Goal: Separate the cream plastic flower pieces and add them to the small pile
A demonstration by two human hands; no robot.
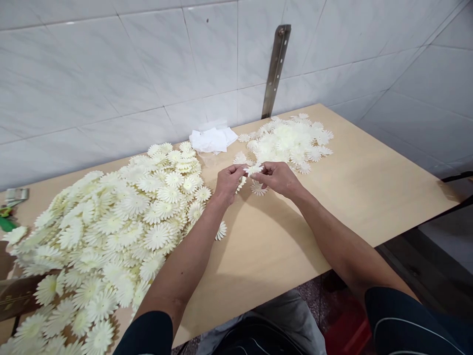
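Between my two hands is a pale cream artificial flower (pixel 254 169), its petals spread. My left hand (pixel 229 183) pinches it from the left side, and my right hand (pixel 278 177) pinches it from the right. Just below the fingers of my left hand, part of another flower (pixel 241 184) shows; whether that hand holds it I cannot tell. Under my right fingers a loose flower (pixel 258 188) lies on the wooden table (pixel 295 231). Behind my hands spreads a smaller heap of whiter petal pieces (pixel 286 139).
A large heap of cream flowers (pixel 125 212) covers the table's left side. White paper sheets (pixel 213 139) lie by the tiled wall. An upright metal bracket (pixel 275 74) stands at the back edge. Far left are a green-handled tool (pixel 7 224) and a small grey object (pixel 16 195).
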